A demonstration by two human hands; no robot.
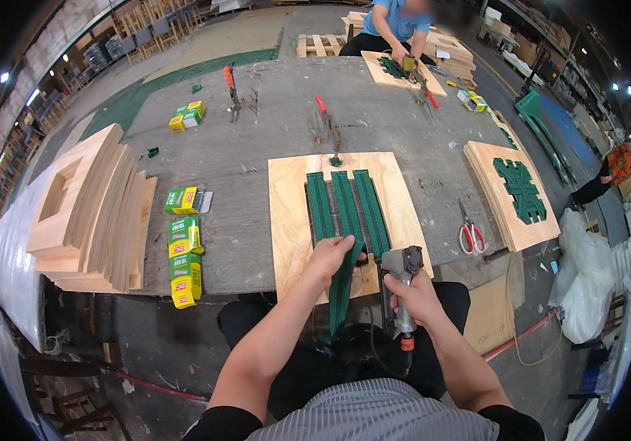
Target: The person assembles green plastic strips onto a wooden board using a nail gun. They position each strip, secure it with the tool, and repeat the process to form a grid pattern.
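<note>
In front of me a square wooden frame (289, 213) lies on the grey table, with three dark green webbing straps (320, 209) running across its opening. My left hand (334, 259) is closed on the middle strap near the frame's front edge; its loose end hangs down toward my lap. My right hand (416, 298) grips a grey pneumatic staple gun (403, 263), its nose by the near end of the right strap. An air hose fitting shows orange under its handle. A toggle clamp (330, 125) with a red handle presses on the frame's far edge.
Stacked wooden frames (95, 213) stand at left beside green-yellow staple boxes (184, 257). Red-handled scissors (470, 229) lie right, near frames with woven green webbing (520, 191). Another clamp (231, 92) stands far left. Across the table a co-worker (396, 29) handles another frame.
</note>
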